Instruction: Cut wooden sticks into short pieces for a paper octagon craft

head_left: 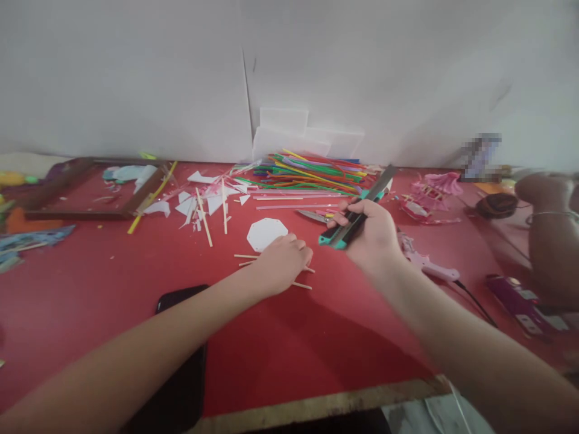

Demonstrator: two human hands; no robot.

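My right hand [373,232] is wrapped around a black and green utility knife [346,229], whose long blade points up and away to the right. Thin wooden sticks [301,285] lie on the red table under my left hand [287,265]. Its fingers are curled down, closed on a stick that pokes out beside them; the fingertips are hidden. Just beyond that hand lies a white octagonal piece [266,233], partly covered by it. A pair of scissors [314,216] rests close to the knife, to its left.
Colourful pipe cleaners [312,172] are heaped at the back against white sheets [283,122]. White scraps [185,205] and a brown frame [81,214] are leftward. A pink glue gun [434,267] with a cord lies right, near another person's arm [554,241]. A black phone [181,367] sits under my left forearm.
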